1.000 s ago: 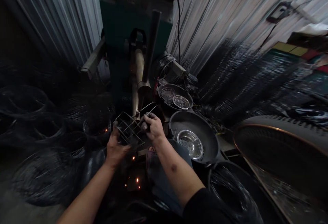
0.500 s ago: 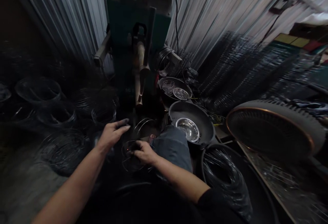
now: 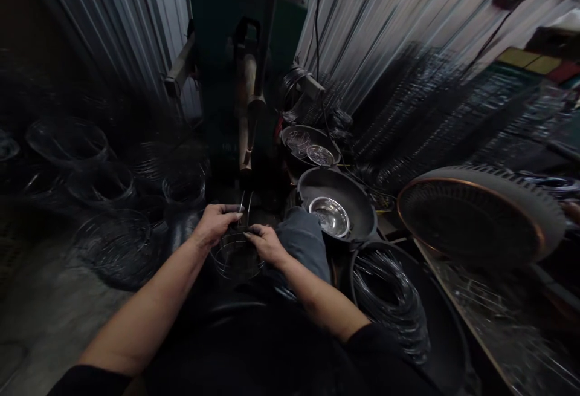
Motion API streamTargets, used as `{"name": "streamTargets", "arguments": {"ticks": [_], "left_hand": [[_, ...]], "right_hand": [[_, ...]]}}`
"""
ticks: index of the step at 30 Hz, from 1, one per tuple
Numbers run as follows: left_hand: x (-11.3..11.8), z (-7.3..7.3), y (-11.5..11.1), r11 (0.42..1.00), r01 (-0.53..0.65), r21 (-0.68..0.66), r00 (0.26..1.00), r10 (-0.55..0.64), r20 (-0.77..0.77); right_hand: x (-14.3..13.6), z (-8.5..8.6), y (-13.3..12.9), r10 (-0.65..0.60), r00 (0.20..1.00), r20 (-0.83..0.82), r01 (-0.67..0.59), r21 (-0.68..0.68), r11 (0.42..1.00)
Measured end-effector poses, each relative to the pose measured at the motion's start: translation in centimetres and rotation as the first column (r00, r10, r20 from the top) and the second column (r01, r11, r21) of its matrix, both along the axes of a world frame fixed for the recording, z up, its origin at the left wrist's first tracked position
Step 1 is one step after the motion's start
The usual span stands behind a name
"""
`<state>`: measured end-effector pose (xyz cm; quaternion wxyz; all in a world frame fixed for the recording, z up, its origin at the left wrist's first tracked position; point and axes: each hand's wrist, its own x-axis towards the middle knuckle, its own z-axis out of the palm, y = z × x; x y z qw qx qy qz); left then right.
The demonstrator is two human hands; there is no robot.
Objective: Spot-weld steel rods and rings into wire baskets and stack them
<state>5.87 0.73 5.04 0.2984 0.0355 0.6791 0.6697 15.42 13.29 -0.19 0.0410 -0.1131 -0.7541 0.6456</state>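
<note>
A round frame of thin wire (image 3: 236,276) sits low in front of my body. My right hand (image 3: 268,243) is closed at its upper right side, thumb and fingers pinched on the wire. My left hand (image 3: 216,225) is closed too, with its fingertips on a thin bent wire (image 3: 251,205) that rises above the frame. In the dim light I cannot tell whether the bent wire and the frame are joined. Just above the hands stands a machine with vertical rod-like electrodes (image 3: 246,160).
To the right, a dark round tray (image 3: 362,202) holds a shiny metal bowl (image 3: 330,217). Nearer, a bundle of wire rings (image 3: 410,317) lies in a larger basin. A round fan (image 3: 475,217) stands far right. Coiled wire hoops (image 3: 102,187) are piled at left.
My left hand has moved to the bent wire and closed its fingers. My right hand has risen slightly with the wire frame. The bent wire now stands more upright, and the view has shifted.
</note>
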Motion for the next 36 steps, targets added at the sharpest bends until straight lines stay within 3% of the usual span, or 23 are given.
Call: {"name": "streamTargets", "arguments": {"ticks": [6, 11, 14, 16, 18, 20, 21, 23, 26, 30, 32, 36], "left_hand": [[0.5, -0.4, -0.1, 0.997, 0.037, -0.07, 0.992, -0.045, -0.118], [0.5, 0.8, -0.7, 0.972, 0.042, -0.232, 0.931, -0.122, -0.344], [0.4, 1.4, -1.1, 0.943, 0.054, -0.327, 0.882, -0.199, -0.427], [0.4, 1.6, -1.4, 0.928, 0.083, -0.363, 0.859, -0.252, -0.446], [0.6, 1.7, -1.7, 0.916, 0.133, -0.378, 0.835, -0.31, -0.456], [0.9, 1.8, -2.0, 0.906, 0.191, -0.378, 0.809, -0.364, -0.462], [1.0, 1.8, -2.1, 0.901, 0.219, -0.374, 0.797, -0.387, -0.465], [1.2, 2.1, -2.2, 0.894, 0.25, -0.371, 0.773, -0.416, -0.479], [1.4, 2.8, -2.5, 0.889, 0.217, -0.404, 0.745, -0.418, -0.52], [1.0, 3.9, -2.8, 0.906, 0.076, -0.417, 0.705, -0.345, -0.62], [0.4, 4.2, -2.8, 0.921, -0.014, -0.388, 0.612, -0.299, -0.732], [-1.9, 4.2, -2.1, 0.917, -0.176, -0.359, 0.321, -0.291, -0.901]], "right_hand": [[0.9, 0.1, -0.8, 0.041, 0.998, -0.055, -0.028, 0.218, 0.976], [2.2, 0.6, -2.9, 0.222, 0.975, -0.014, -0.194, 0.434, 0.88], [2.4, 1.5, -3.1, 0.356, 0.935, 0.006, -0.315, 0.48, 0.819], [2.3, 2.6, -2.1, 0.348, 0.934, -0.079, -0.274, 0.468, 0.84], [1.9, 4.0, -0.1, 0.162, 0.967, -0.197, -0.061, 0.438, 0.897], [1.1, 5.3, 2.4, -0.048, 0.962, -0.269, 0.165, 0.431, 0.887], [0.5, 5.8, 3.7, -0.084, 0.957, -0.276, 0.206, 0.448, 0.87], [-0.8, 6.3, 5.6, 0.007, 0.971, -0.239, 0.108, 0.463, 0.88], [-2.6, 6.2, 6.7, 0.172, 0.965, -0.2, -0.092, 0.355, 0.93], [-3.8, 6.4, 5.4, 0.078, 0.959, -0.271, -0.02, 0.213, 0.977], [-4.2, 7.3, 4.6, 0.017, 0.95, -0.311, 0.041, 0.178, 0.983], [-5.4, 9.4, 4.3, -0.039, 0.934, -0.356, 0.125, 0.221, 0.967]]}}
